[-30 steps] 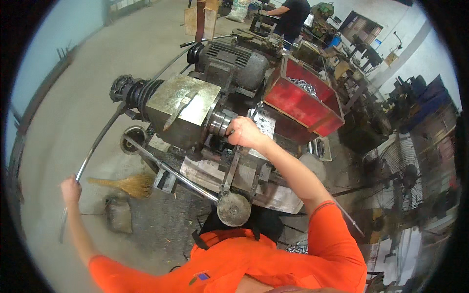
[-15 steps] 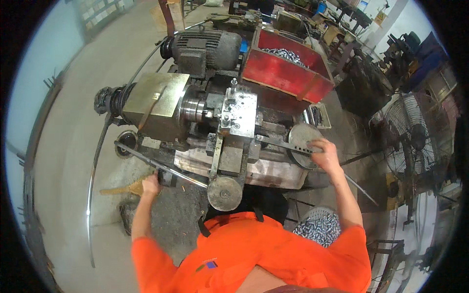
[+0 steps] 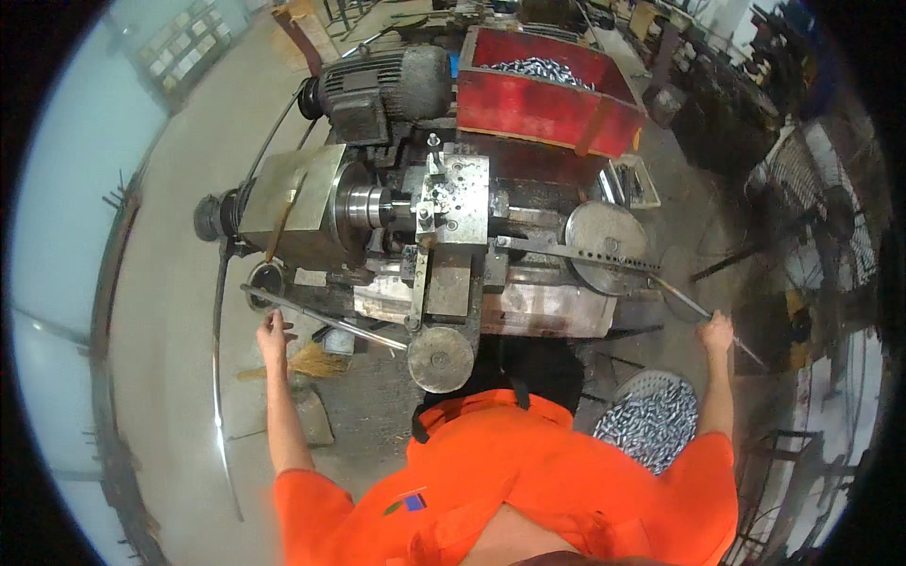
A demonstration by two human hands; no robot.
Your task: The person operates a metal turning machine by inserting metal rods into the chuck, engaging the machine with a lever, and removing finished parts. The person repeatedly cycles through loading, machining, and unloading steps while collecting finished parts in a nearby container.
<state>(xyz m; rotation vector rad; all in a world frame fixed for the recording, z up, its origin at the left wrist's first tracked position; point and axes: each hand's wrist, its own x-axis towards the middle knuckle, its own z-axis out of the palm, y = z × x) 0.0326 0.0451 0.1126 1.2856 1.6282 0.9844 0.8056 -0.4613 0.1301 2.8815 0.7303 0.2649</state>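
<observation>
A small lathe-like machine stands before me, with a bright chuck (image 3: 363, 206) beside a square metal tool block (image 3: 462, 200). My right hand (image 3: 715, 332) is closed round a thin metal rod (image 3: 685, 296), which extends from a perforated flat bar (image 3: 585, 255) across a round disc (image 3: 607, 236). At the left, my left hand (image 3: 274, 338) is just below a long metal lever (image 3: 330, 324) and near a round cup-like part (image 3: 267, 277). Its fingers are bent together; what they hold, if anything, is too small to tell. The lever reaches toward a front round disc (image 3: 440, 359).
Behind the machine are a motor (image 3: 387, 90) and a red bin (image 3: 543, 111) of small metal parts. A basket (image 3: 651, 420) of similar parts stands low by my right arm. A straw broom (image 3: 316, 360) lies on the left floor; a fan (image 3: 812, 189) stands right.
My right hand has gone from the perforated bar by the disc outward to the rod. My left hand has moved up toward the cup-like part. The whole view has shifted slightly.
</observation>
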